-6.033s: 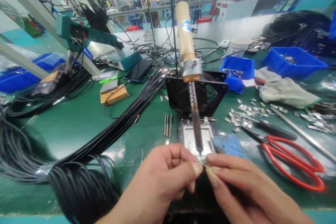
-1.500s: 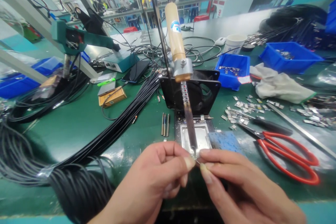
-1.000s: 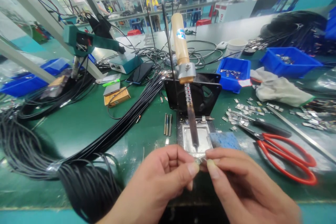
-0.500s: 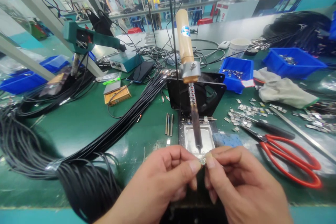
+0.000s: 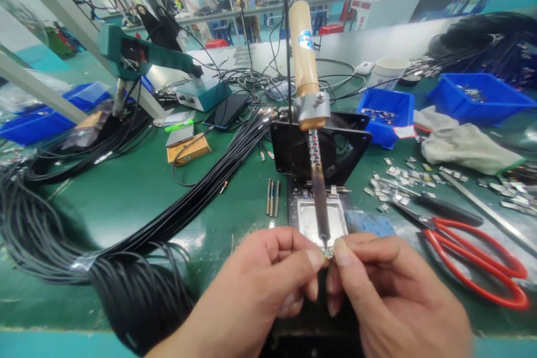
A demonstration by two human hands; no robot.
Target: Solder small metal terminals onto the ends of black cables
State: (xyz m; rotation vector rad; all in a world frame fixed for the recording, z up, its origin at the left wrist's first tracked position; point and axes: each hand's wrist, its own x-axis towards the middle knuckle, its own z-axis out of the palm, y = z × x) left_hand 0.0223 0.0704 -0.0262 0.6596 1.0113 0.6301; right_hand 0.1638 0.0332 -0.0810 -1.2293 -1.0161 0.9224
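My left hand [image 5: 281, 274] and my right hand [image 5: 377, 279] meet in front of me, thumbs and forefingers pinched around a small shiny metal piece [image 5: 328, 253]. Fingertips cover much of it, so its exact kind does not show. Directly above it points the tip of a soldering iron [image 5: 321, 201], clamped with its wooden handle up; tip and piece look touching or nearly so. Behind the fingers lies a shallow metal tray [image 5: 302, 218]. A black fan frame [image 5: 283, 148] stands behind the iron.
A bundle of black cables [image 5: 168, 221] fills the left side. Red-handled scissors [image 5: 478, 257], loose metal connectors [image 5: 392, 184], a whitish glove [image 5: 465, 148] and a blue bin [image 5: 388, 109] lie to the right. A green heat-gun-like tool [image 5: 138, 56] hangs at the left.
The metal piece in my fingers is now up at the iron's tip; before, a small gap showed below it. The whole view has shifted slightly.
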